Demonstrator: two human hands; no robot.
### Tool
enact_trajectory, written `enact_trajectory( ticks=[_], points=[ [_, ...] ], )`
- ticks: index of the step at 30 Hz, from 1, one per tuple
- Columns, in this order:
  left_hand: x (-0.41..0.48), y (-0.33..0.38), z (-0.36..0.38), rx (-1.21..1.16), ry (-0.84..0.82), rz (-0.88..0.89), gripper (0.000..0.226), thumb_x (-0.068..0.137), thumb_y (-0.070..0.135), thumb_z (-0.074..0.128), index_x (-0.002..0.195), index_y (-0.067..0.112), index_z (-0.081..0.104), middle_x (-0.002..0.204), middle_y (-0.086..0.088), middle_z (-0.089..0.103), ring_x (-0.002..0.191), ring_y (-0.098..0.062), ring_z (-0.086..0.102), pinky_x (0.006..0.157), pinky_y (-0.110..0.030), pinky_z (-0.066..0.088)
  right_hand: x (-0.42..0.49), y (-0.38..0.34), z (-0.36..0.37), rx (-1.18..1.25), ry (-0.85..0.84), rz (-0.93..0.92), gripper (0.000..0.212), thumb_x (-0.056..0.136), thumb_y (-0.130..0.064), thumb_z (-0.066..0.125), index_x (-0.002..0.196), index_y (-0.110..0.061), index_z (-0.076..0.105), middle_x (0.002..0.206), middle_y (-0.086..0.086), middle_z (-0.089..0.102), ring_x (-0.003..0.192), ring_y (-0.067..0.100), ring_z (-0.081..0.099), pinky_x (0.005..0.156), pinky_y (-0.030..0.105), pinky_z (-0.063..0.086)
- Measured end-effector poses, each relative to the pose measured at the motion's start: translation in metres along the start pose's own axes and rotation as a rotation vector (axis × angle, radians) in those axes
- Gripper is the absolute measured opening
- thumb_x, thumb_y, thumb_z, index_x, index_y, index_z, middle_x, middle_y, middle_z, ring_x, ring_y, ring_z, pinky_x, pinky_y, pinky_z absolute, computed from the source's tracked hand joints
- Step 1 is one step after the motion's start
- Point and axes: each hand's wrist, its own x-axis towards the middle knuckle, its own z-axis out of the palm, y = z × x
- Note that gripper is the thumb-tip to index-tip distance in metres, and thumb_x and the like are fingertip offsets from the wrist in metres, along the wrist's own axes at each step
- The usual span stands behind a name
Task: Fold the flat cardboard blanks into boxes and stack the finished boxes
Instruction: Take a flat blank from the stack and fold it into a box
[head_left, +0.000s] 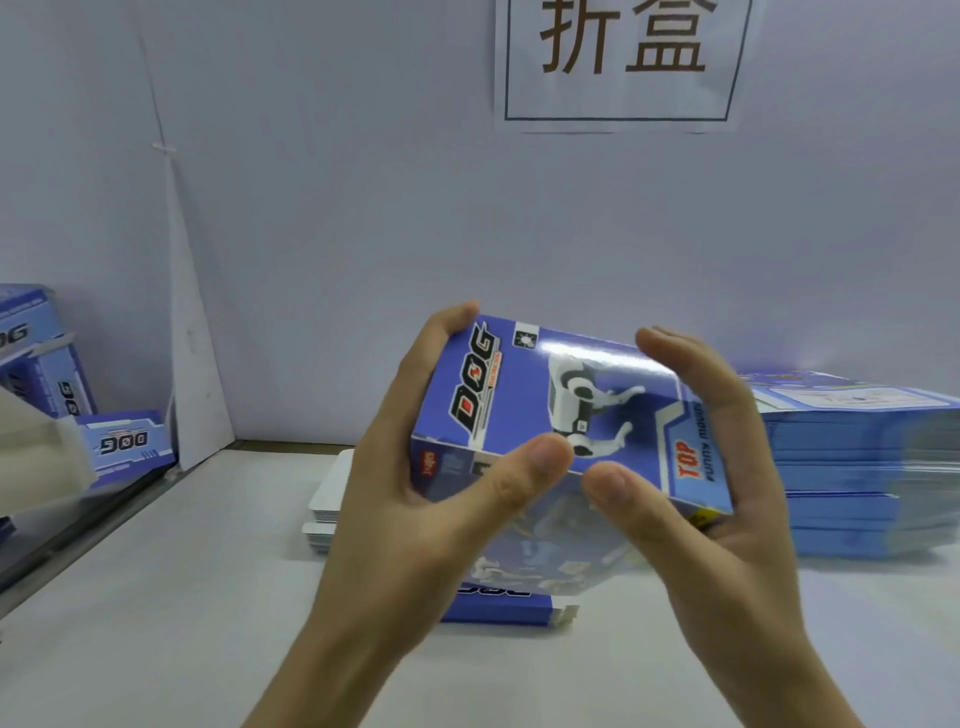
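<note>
I hold a blue folded box (524, 395) printed with "DOG" and a white robot dog in the air above the table, tilted to the right. My left hand (415, 493) grips its left end, thumb across the front edge. My right hand (717, 478) cups its right end, thumb near the left thumb. Under the box lies a flat blue blank (498, 603) on the table. A thick stack of flat blue blanks (852, 467) sits at the right. Finished blue boxes (124, 447) are piled at the far left.
A white table (182, 597) runs up to a pale wall carrying a paper sign (623, 57). A small stack of white cards (327, 499) lies behind my left hand. A beige box flap (36, 452) juts in at the left edge.
</note>
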Motion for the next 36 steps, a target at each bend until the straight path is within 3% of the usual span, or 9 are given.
enact_trajectory(
  ticks=[3, 9, 14, 17, 24, 28, 31, 34, 36],
  points=[
    [-0.003, 0.002, 0.004, -0.04, 0.02, -0.015, 0.057, 0.069, 0.041, 0.069, 0.123, 0.051, 0.055, 0.109, 0.011, 0.07, 0.094, -0.013, 0.071, 0.062, -0.019, 0.056, -0.001, 0.0, -0.001, 0.032, 0.019, -0.024, 0.06, 0.068, -0.059, 0.077, 0.123, -0.049, 0.055, 0.14, 0.002, 0.048, 0.125, 0.03, 0.053, 0.098, 0.055, 0.048],
    [-0.009, -0.007, 0.013, -0.042, 0.022, 0.017, 0.06, 0.072, 0.027, 0.068, 0.124, 0.05, 0.05, 0.11, 0.026, 0.063, 0.102, -0.001, 0.065, 0.061, -0.016, 0.055, 0.001, 0.002, -0.01, 0.083, 0.053, -0.01, 0.052, 0.065, -0.031, 0.063, 0.114, -0.05, 0.06, 0.136, 0.003, 0.052, 0.127, 0.03, 0.052, 0.097, 0.07, 0.04],
    [-0.002, 0.0, -0.008, 0.009, -0.206, 0.084, 0.085, 0.064, 0.047, 0.082, 0.136, 0.056, 0.038, 0.13, 0.016, 0.056, 0.119, -0.017, 0.059, 0.075, -0.025, 0.058, 0.009, -0.006, -0.022, -0.109, -0.141, -0.085, 0.077, 0.063, -0.041, 0.079, 0.133, -0.045, 0.047, 0.143, 0.006, 0.046, 0.134, 0.028, 0.046, 0.106, 0.048, 0.043],
    [0.0, -0.001, -0.01, -0.009, -0.144, 0.111, 0.069, 0.061, 0.053, 0.08, 0.123, 0.055, 0.051, 0.123, 0.017, 0.059, 0.116, -0.013, 0.06, 0.07, -0.023, 0.058, 0.011, -0.004, -0.017, -0.209, -0.128, -0.214, 0.056, 0.079, -0.047, 0.071, 0.126, -0.03, 0.046, 0.134, 0.005, 0.046, 0.137, 0.017, 0.038, 0.101, 0.02, 0.044],
    [0.0, -0.002, -0.011, -0.039, -0.151, 0.152, 0.059, 0.075, 0.05, 0.073, 0.128, 0.039, 0.05, 0.129, 0.0, 0.057, 0.114, -0.026, 0.062, 0.073, -0.024, 0.057, 0.009, 0.003, -0.014, -0.278, -0.102, -0.258, 0.042, 0.081, -0.056, 0.066, 0.115, -0.033, 0.055, 0.137, -0.004, 0.04, 0.139, 0.02, 0.035, 0.102, 0.017, 0.039],
    [0.004, -0.002, -0.019, 0.005, -0.192, 0.108, 0.07, 0.072, 0.057, 0.071, 0.135, 0.047, 0.043, 0.13, 0.012, 0.058, 0.113, -0.018, 0.064, 0.075, -0.025, 0.057, 0.007, 0.006, -0.009, -0.326, -0.073, -0.274, 0.043, 0.075, -0.054, 0.071, 0.114, -0.039, 0.061, 0.139, -0.011, 0.036, 0.134, 0.019, 0.042, 0.1, 0.016, 0.041],
    [0.009, -0.006, -0.026, -0.083, -0.185, -0.075, 0.083, 0.068, 0.074, 0.065, 0.141, 0.04, 0.043, 0.134, 0.009, 0.059, 0.121, -0.018, 0.059, 0.092, -0.037, 0.051, 0.007, 0.007, -0.007, -0.449, -0.034, -0.392, 0.056, 0.073, -0.047, 0.075, 0.121, -0.028, 0.054, 0.134, 0.005, 0.038, 0.135, 0.007, 0.037, 0.103, 0.015, 0.036],
    [0.017, -0.012, -0.042, -0.248, -0.109, -0.508, 0.065, 0.063, 0.075, 0.061, 0.106, 0.028, 0.074, 0.108, -0.008, 0.073, 0.1, -0.028, 0.07, 0.074, -0.039, 0.057, 0.006, 0.011, -0.009, -0.599, -0.097, -0.583, 0.066, 0.076, -0.047, 0.076, 0.13, -0.021, 0.05, 0.133, 0.007, 0.037, 0.137, 0.01, 0.033, 0.111, 0.037, 0.037],
    [0.022, -0.015, -0.055, -0.339, -0.274, -0.736, 0.067, 0.065, 0.075, 0.06, 0.105, 0.023, 0.075, 0.109, -0.013, 0.072, 0.099, -0.033, 0.07, 0.073, -0.045, 0.057, 0.003, 0.014, -0.01, -0.611, -0.163, -0.644, 0.069, 0.077, -0.045, 0.078, 0.134, -0.022, 0.049, 0.138, 0.005, 0.036, 0.139, 0.015, 0.034, 0.114, 0.05, 0.032]
  ],
)
